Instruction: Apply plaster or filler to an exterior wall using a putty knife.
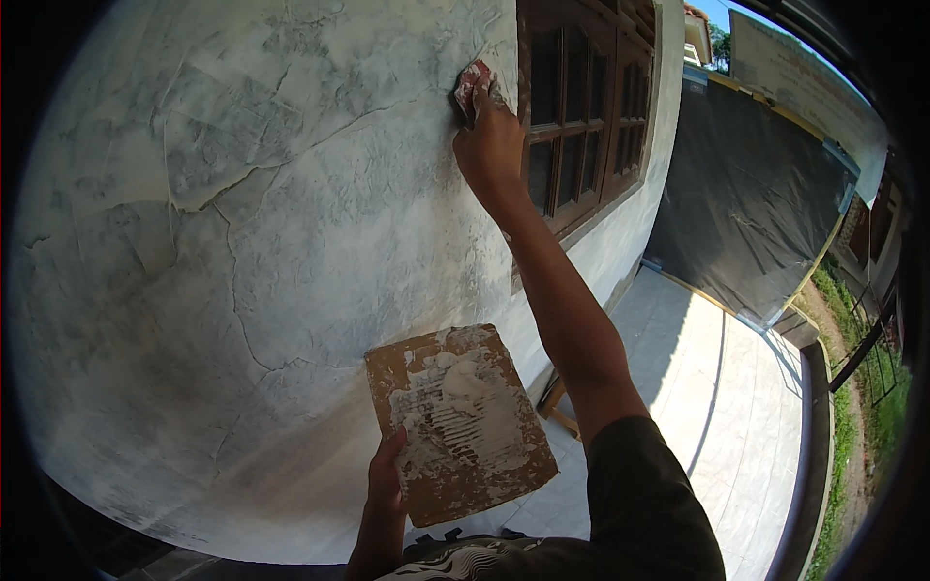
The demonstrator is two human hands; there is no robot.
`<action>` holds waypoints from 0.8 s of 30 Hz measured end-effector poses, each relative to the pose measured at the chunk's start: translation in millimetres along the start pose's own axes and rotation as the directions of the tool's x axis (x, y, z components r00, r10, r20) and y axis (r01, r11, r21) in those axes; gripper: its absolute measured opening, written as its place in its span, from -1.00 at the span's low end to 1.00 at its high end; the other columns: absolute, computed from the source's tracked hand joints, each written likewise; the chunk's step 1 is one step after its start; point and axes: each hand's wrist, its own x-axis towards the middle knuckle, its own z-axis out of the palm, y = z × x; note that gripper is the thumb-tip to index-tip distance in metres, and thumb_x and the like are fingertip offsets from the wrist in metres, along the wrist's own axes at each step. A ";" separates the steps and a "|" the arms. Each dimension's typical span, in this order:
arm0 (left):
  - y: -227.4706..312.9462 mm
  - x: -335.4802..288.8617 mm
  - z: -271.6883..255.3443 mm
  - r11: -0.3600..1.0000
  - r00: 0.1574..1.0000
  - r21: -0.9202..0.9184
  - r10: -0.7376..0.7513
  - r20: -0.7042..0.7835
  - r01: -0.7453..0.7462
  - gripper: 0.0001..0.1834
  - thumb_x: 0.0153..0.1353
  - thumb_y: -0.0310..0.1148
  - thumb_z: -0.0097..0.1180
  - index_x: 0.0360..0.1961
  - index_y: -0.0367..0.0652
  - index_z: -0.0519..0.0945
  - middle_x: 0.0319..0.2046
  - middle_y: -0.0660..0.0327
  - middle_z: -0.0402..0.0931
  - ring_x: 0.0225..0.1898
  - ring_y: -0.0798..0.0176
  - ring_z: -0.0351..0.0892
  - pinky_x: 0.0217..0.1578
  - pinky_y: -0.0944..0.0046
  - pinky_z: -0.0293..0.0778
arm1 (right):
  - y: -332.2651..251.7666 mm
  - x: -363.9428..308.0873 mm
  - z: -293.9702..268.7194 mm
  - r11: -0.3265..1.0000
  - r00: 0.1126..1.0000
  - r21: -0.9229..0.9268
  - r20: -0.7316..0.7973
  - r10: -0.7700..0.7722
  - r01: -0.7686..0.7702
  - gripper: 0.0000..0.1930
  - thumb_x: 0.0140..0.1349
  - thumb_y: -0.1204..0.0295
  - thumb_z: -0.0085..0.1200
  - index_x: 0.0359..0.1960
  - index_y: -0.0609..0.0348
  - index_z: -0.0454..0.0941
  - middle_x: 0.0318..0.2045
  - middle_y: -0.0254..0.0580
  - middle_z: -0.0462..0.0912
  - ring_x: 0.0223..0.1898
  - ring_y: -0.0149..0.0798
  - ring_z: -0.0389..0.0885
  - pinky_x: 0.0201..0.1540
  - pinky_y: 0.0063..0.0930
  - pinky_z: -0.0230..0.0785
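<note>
My right hand (490,143) is raised against the cracked grey-white wall (329,223), close to the left edge of a brown wooden window (588,136). Its fingers are closed round a small red tool smeared with white, which looks like a putty scraper (472,85); the blade against the wall is hard to make out. Lower down, my left hand (387,473) grips the left edge of a flat brown board (383,366), thumb on top. White putty (463,383) lies spread over the board, with ridged streaks across its middle.
Long cracks (232,252) run through the wall's surface. To the right stretches a pale tiled floor (678,358), partly sunlit. A dark plastic sheet (751,194) hangs beyond it. Grass (843,436) and a metal fence lie at the far right. Part of a wooden stand (557,407) shows behind the board.
</note>
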 end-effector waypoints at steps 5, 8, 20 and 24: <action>-0.5 -0.1 -1.1 1.000 0.997 -0.028 0.012 0.070 -0.010 -0.48 0.24 -0.26 -0.08 0.18 -0.26 0.20 0.01 0.01 0.40 -0.01 0.05 0.46 0.00 0.08 0.40 | -10.6 -28.8 1.4 1.000 0.999 0.006 0.038 0.003 -0.003 -0.38 -0.22 0.65 0.06 0.05 0.40 0.35 -0.41 0.21 0.53 -0.37 0.13 0.54 -0.30 -0.14 0.43; -1.5 -0.2 -0.3 0.998 0.996 -0.067 -0.011 0.090 0.017 -0.49 0.24 -0.27 -0.09 0.17 -0.26 0.22 0.00 0.00 0.41 -0.01 0.03 0.46 0.00 0.07 0.39 | -17.6 -51.9 -8.7 0.998 0.994 0.040 0.095 -0.052 0.048 -0.32 -0.19 0.65 0.07 0.12 0.32 0.28 -0.47 0.21 0.49 -0.43 0.16 0.51 -0.35 -0.13 0.42; 1.2 1.6 -0.1 0.997 0.993 -0.073 -0.017 0.119 0.026 -0.50 0.26 -0.27 -0.11 0.18 -0.24 0.20 0.01 0.02 0.40 -0.01 0.03 0.46 0.00 0.05 0.41 | 2.5 13.7 -28.2 0.980 0.979 0.191 -0.204 -0.012 0.052 -0.48 -0.03 0.72 -0.09 0.09 0.38 0.35 -0.40 0.21 0.58 -0.40 0.01 0.62 -0.32 -0.36 0.44; -0.9 1.1 0.3 1.000 0.996 -0.022 0.013 0.083 -0.011 -0.49 0.26 -0.28 -0.11 0.20 -0.23 0.18 0.02 0.01 0.39 -0.01 0.04 0.46 0.00 0.06 0.41 | -9.7 20.6 6.7 0.999 0.998 0.028 0.049 0.028 -0.029 -0.44 -0.12 0.67 -0.01 0.06 0.37 0.37 -0.34 0.26 0.55 -0.29 0.18 0.55 -0.17 -0.15 0.42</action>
